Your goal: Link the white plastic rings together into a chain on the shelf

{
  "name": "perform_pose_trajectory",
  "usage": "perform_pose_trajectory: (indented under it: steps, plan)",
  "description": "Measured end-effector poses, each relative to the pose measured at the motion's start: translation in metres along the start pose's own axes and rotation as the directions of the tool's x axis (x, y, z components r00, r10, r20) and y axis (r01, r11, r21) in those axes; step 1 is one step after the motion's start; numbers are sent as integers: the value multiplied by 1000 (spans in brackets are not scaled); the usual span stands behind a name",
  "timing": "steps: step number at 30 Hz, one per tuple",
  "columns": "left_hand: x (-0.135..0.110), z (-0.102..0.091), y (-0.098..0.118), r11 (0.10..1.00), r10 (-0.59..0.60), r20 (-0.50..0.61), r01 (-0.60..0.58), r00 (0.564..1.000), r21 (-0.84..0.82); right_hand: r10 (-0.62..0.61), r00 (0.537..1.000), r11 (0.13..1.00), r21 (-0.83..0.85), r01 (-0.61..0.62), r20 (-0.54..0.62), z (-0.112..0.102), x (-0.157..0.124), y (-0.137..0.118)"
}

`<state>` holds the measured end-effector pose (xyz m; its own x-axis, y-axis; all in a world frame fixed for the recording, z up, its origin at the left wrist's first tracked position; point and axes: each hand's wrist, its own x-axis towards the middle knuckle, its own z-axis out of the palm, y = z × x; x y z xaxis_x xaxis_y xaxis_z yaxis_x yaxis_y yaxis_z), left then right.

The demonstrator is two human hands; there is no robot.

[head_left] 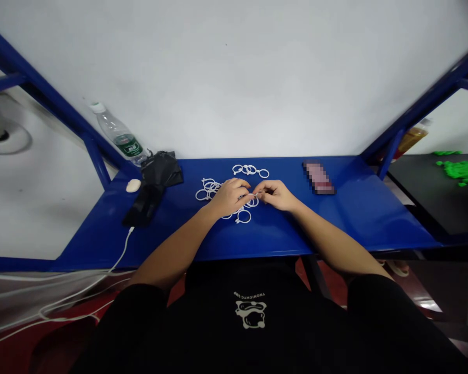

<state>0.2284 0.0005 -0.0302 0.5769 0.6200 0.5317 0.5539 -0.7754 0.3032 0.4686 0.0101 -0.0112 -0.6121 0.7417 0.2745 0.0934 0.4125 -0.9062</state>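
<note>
Over a loose pile of white plastic rings on the blue table, my left hand is bent with its fingertips closed near a white ring. Facing it, my right hand pinches the same ring at its upper edge. The two sets of fingertips nearly meet there. One ring with a small tab lies just in front of my left hand. Behind the hands, several more white rings lie in a short row. My left hand hides part of the pile.
A phone-like object, pixelated, lies to the right. On the left are a crumpled black bag, a clear bottle, a pale rounded object and a white cable. Green pieces lie on a black surface at far right.
</note>
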Motion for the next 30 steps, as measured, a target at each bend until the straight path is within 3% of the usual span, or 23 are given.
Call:
perform_pose_trajectory:
  steps: [19,22,25,30]
  plan:
    - [1,3,2,1000,-15,-2,15,1000,12,-75,985,970,-240,35,-156,4,7,19]
    - [-1,-1,-5,997,-68,-2,68,998,42,-87,986,881,-473,10,-140,-7,9,25]
    - [-2,-3,-9,993,-100,35,98,994,62,15,993,728,-680,-89,-114,-22,14,32]
    - [-3,-4,-7,995,-103,64,103,993,2,222,965,607,-754,-251,-142,-35,22,38]
